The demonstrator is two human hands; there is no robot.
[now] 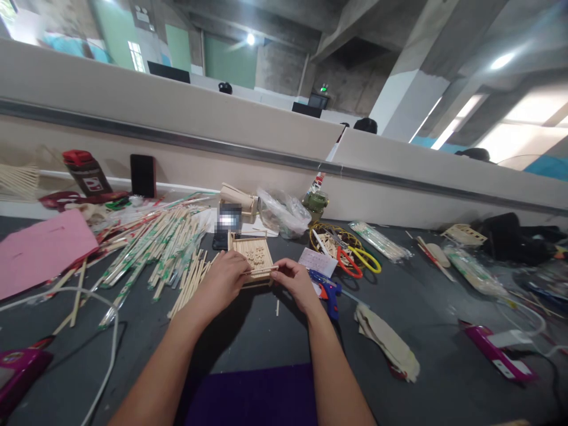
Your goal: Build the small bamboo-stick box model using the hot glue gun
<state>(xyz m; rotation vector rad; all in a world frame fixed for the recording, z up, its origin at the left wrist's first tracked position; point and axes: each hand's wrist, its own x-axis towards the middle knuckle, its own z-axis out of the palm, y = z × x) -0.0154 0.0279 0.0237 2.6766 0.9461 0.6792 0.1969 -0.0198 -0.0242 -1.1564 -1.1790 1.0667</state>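
Observation:
A small bed-like frame built of thin wooden sticks (252, 244) sits on the dark table in front of me. Short cut pieces lie on its slatted top. Across its near edge runs a thin wooden stick (262, 271). My left hand (228, 275) pinches the left end of this stick, its fingers partly hiding the frame's left side. At the other end, my right hand (295, 281) grips the stick between thumb and fingertips. Whether the stick touches the frame is too small to tell.
Wrapped chopsticks (155, 242) spread over the left, near a pink sheet (48, 251). A phone (220, 239) lies behind the frame. To the right are a blue glue gun (329, 291), scissors (355, 260), a wire basket (332, 236) and a glove (386, 340).

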